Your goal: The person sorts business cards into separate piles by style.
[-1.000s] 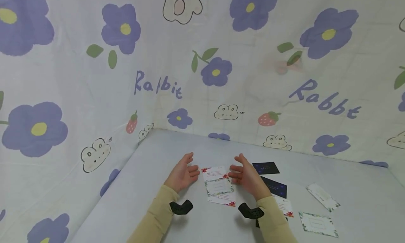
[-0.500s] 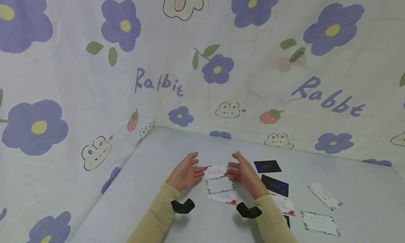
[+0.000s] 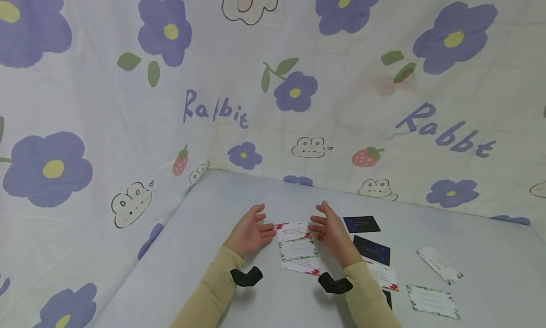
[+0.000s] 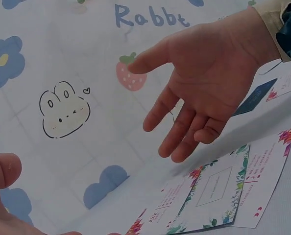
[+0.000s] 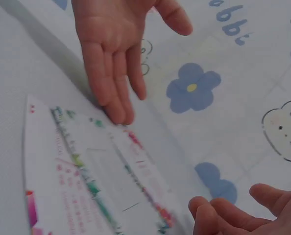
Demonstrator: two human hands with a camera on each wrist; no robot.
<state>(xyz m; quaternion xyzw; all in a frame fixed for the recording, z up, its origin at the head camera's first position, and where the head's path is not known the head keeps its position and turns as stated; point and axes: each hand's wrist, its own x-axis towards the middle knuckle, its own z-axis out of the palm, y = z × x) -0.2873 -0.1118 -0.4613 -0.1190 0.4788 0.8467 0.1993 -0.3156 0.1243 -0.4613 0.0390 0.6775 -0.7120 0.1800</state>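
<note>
Three overlapping business cards lie in a column between my hands in the head view: a red-flowered white card (image 3: 291, 230) at the far end, a leaf-bordered card (image 3: 298, 249) in the middle, and another red-flowered card (image 3: 302, 266) nearest me. My left hand (image 3: 250, 234) is just left of them, fingers extended toward the cards. On the other side is my right hand (image 3: 334, 234), palm facing inward with loosely straight fingers. Neither hand grips anything; whether fingertips touch the card edges I cannot tell. The left wrist view shows the leaf-bordered card (image 4: 216, 188) on top of both others.
Right of my right hand lie two dark cards, a farther one (image 3: 361, 224) and a nearer one (image 3: 372, 250). A red-flowered card (image 3: 384, 276) and another dark card (image 3: 387, 299) are partly under my sleeve. Two leaf-patterned cards (image 3: 439, 264) (image 3: 432, 301) lie farther right. Printed curtains border the table.
Both hands have drawn slightly inward around the cards, then the right hand has eased back a little. The head view has shifted slightly. The cards appear to stay put.
</note>
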